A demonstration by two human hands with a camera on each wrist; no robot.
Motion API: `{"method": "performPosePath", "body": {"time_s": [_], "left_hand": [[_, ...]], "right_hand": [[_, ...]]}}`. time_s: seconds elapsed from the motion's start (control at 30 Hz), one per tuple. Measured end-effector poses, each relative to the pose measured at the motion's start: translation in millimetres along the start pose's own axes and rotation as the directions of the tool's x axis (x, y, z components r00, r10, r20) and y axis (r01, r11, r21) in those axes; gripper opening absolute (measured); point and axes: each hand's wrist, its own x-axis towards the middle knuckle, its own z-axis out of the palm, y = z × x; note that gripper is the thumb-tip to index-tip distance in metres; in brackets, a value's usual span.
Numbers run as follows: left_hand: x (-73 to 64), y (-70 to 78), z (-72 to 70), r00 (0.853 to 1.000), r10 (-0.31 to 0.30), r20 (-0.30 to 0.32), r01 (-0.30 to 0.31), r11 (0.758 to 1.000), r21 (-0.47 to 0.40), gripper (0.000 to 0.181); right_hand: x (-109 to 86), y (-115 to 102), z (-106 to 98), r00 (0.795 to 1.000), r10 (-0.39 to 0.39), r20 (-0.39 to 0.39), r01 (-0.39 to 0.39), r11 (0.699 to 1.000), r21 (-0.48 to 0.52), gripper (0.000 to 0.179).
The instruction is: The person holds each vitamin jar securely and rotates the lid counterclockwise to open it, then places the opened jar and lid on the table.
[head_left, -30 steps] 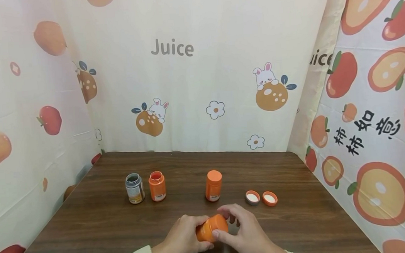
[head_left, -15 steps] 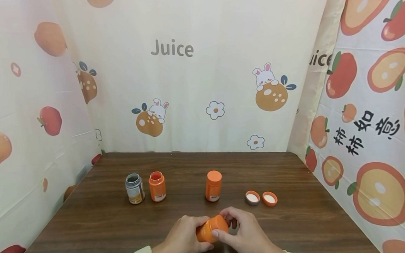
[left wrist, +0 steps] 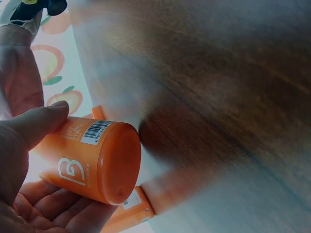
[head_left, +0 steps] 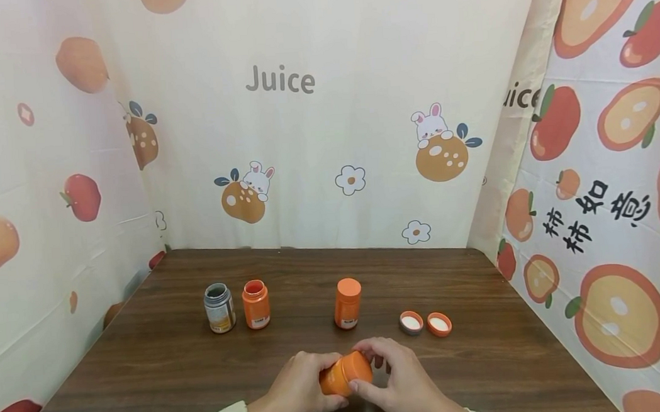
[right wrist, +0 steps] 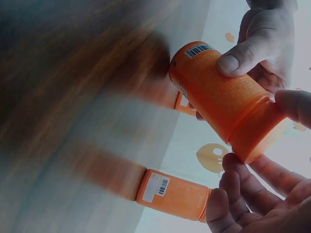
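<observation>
Low over the near part of the table, my left hand [head_left: 298,387] grips the body of an orange plastic bottle [head_left: 333,378], which is tilted with its cap end to the right. In the left wrist view the base of this bottle [left wrist: 119,162] and a barcode show. My right hand [head_left: 402,378] holds the orange cap [head_left: 358,367] between thumb and fingers. Seen from the right wrist, the cap [right wrist: 257,131] sits on the bottle, thumb on one side and fingertips on the other.
A capped orange bottle [head_left: 348,302] stands behind my hands. To the left are an uncapped grey bottle [head_left: 219,308] and an uncapped orange bottle [head_left: 256,305]. A grey-sided cap [head_left: 411,322] and an orange cap [head_left: 439,325] lie upturned on the right of the brown table [head_left: 475,361].
My right thumb and fingers have shifted slightly around the cap. The left hand and the bottle in it have stayed almost still; the other bottles and caps have not moved.
</observation>
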Motion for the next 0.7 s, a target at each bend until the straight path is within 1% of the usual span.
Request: {"method": "performPosePath", "body": {"time_s": [0.1, 0.23, 0.33, 0.47, 0.57, 0.7], "left_hand": [[-0.1, -0.2, 0.2, 1.000, 0.011, -0.004, -0.011, 1.000, 0.012, 0.037], [0.1, -0.9, 0.2, 1.000, 0.011, 0.002, -0.011, 1.000, 0.009, 0.038], [0.3, -1.5, 0.2, 1.000, -0.002, 0.012, 0.002, 1.000, -0.002, 0.038], [0.3, -2.1, 0.0, 1.000, -0.015, 0.021, 0.016, 1.000, -0.011, 0.040], [-0.2, -2.4, 0.1, 1.000, -0.006, 0.015, 0.006, 1.000, -0.005, 0.041], [-0.7, -2.7, 0.2, 1.000, 0.011, 0.005, -0.011, 1.000, 0.006, 0.043]], "right_hand": [[-0.4, -0.2, -1.4, 1.000, -0.022, 0.010, 0.022, 1.000, 0.000, 0.044], [-0.9, -0.1, -3.0, 0.998, -0.053, 0.022, 0.053, 0.999, 0.000, 0.047], [-1.1, 0.2, -3.5, 0.996, -0.086, 0.021, 0.086, 0.996, -0.002, 0.051], [-1.1, 0.1, -3.6, 0.989, -0.144, 0.017, 0.145, 0.989, -0.002, 0.061], [-0.9, -1.3, -4.1, 0.983, -0.180, 0.021, 0.180, 0.984, 0.011, 0.067], [-0.2, -0.8, -4.4, 0.978, -0.206, 0.039, 0.205, 0.978, 0.031, 0.069]]}}
